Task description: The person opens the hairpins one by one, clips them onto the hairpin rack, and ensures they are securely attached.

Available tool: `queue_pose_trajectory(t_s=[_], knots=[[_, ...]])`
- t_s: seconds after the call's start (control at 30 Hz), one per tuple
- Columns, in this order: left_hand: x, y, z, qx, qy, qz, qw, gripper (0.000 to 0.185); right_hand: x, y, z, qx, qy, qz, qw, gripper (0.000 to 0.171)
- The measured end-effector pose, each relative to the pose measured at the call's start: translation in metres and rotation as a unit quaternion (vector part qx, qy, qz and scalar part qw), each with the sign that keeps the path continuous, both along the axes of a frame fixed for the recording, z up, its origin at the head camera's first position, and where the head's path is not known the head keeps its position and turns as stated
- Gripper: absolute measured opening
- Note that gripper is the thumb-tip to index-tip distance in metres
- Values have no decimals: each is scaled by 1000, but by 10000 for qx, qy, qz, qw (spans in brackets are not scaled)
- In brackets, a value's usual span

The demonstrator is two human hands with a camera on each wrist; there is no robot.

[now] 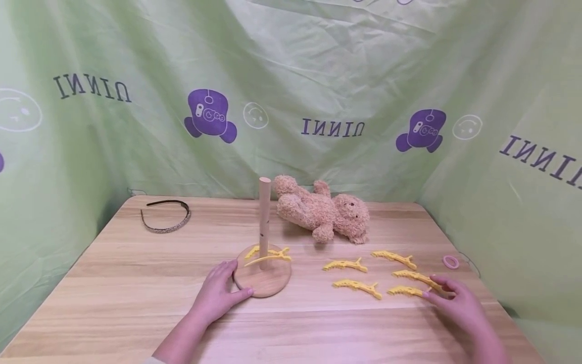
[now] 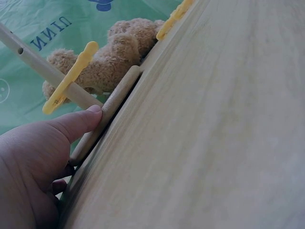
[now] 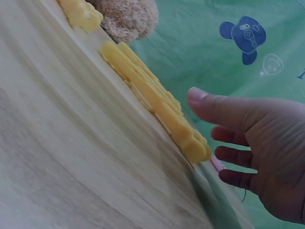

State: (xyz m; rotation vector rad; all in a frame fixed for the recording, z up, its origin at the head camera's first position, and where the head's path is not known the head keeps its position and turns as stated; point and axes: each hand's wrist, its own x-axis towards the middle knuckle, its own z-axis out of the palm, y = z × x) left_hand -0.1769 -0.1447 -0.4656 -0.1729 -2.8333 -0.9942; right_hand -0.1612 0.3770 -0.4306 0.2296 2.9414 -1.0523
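Note:
A wooden stand has a round base (image 1: 265,285) and an upright post (image 1: 264,217) with small holes. One yellow alligator hair clip (image 1: 273,257) is on the post, low down near the base. My left hand (image 1: 220,293) grips the base's left edge, thumb at the front rim and fingers round the side. To the right, my right hand (image 1: 459,303) hovers with thumb and fingers apart beside two yellow hair clips, a nearer one (image 1: 406,290) and a farther one (image 1: 416,276). In the right wrist view, a gap shows between the thumb and the clip (image 3: 157,105).
More yellow hair clips (image 1: 356,286) lie between the stand and my right hand. A plush bear (image 1: 318,207) lies on its back behind the post. At the back left is a headband (image 1: 168,228); a pink ring (image 1: 450,262) is near the wooden table's (image 1: 136,293) right edge.

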Motion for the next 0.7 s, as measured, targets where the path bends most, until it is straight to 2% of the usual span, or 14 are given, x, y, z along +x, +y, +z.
queue_pose_trajectory(t_s=[0.2, 0.47, 0.7], knots=[[0, -1, 0, 6, -10, 0, 10000, 90, 3, 7, -7, -305, -405, -181, 9985, 78], [2, 0, 0, 10, 1, 14, 10000, 90, 1, 10, -13, 237, -120, 267, 9993, 72], [2, 1, 3, 28, 11, 15, 10000, 89, 2, 10, -11, 200, -176, 392, 9989, 70]])
